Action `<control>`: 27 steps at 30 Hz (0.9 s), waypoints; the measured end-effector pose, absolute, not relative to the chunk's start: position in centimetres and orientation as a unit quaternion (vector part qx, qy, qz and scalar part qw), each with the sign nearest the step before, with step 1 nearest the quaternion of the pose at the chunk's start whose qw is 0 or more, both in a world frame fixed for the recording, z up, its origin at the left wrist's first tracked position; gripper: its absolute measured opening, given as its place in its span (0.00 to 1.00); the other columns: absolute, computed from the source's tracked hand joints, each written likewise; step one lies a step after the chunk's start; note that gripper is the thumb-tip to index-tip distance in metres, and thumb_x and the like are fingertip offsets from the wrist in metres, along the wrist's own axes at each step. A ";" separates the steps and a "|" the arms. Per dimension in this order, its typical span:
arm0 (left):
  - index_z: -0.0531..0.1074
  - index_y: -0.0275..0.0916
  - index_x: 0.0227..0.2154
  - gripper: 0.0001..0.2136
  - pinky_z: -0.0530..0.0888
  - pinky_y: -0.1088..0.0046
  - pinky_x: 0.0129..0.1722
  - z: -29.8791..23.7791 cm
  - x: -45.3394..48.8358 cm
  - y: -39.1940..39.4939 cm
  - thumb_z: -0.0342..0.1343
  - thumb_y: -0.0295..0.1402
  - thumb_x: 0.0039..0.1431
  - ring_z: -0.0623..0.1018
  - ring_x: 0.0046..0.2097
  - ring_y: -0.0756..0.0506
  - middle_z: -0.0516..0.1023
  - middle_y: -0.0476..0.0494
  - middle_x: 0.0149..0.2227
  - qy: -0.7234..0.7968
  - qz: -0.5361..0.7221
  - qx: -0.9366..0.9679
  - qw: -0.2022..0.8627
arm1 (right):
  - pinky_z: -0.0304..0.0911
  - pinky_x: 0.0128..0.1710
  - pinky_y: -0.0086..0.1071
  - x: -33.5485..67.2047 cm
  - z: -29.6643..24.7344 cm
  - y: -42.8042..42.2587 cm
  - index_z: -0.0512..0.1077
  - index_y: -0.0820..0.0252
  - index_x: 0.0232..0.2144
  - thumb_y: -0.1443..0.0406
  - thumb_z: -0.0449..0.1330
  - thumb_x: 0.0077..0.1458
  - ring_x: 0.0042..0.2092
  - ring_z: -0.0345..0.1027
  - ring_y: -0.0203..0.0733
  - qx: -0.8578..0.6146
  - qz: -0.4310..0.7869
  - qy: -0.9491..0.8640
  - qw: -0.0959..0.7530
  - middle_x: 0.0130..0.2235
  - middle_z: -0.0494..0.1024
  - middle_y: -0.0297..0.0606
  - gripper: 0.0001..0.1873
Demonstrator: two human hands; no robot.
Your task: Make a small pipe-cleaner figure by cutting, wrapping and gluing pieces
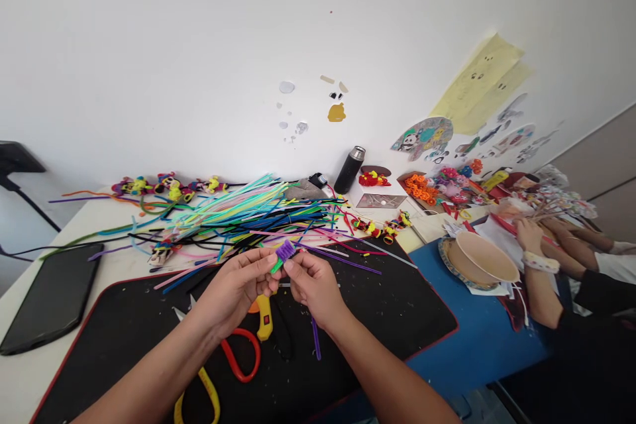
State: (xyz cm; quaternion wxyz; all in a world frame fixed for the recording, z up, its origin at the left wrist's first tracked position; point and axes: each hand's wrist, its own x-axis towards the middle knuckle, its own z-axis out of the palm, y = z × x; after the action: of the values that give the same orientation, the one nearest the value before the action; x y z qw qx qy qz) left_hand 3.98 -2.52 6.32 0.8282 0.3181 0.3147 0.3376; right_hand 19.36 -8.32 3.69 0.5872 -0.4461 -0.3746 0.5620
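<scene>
My left hand [242,281] pinches a small bundle of purple and green pipe cleaners [285,251], its purple part standing up in tight loops above the green. The fingertips of my right hand [315,281] are closed against the bundle's right side. Below the right hand lies a purple pipe cleaner [317,339] on the black mat [392,318]. Under my hands rests a yellow hot glue gun [265,319], partly hidden. Scissors with a red handle loop [243,355] and a yellow loop [211,397] lie beneath my left forearm, which covers their middle.
Many loose pipe cleaners [258,212] spread behind the mat, beside small pipe-cleaner dolls [173,187]. A black tablet [52,295] lies left. A black thermos [349,171] leans near the wall. At right, another person's hand [529,236] works behind a beige bowl [487,258].
</scene>
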 end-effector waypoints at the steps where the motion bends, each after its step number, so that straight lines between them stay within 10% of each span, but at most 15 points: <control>1: 0.82 0.34 0.27 0.20 0.71 0.80 0.22 6.3 4.0 -2.6 0.83 0.41 0.37 0.76 0.23 0.52 0.79 0.46 0.23 0.313 0.333 0.321 0.829 | 0.39 0.15 0.26 19.4 3.7 -8.3 0.74 0.59 0.26 0.44 0.73 0.53 0.14 0.42 0.26 -0.447 0.562 -0.376 0.586 0.13 0.58 0.18 0.26; 27: 0.80 0.34 0.25 0.19 0.68 0.80 0.19 6.5 3.7 -2.9 0.80 0.44 0.43 0.74 0.22 0.52 0.79 0.46 0.24 0.298 0.273 0.308 0.861 | 0.41 0.15 0.23 20.1 3.6 -8.3 0.73 0.58 0.40 0.47 0.76 0.50 0.17 0.48 0.26 -0.451 0.563 -0.364 0.589 0.20 0.64 0.19 0.27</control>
State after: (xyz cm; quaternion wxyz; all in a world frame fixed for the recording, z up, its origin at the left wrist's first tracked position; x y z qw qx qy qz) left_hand 3.68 -2.94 6.53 0.8612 0.3080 0.2985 0.2727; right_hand 20.06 -8.29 3.63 0.5892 -0.4509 -0.3636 0.5634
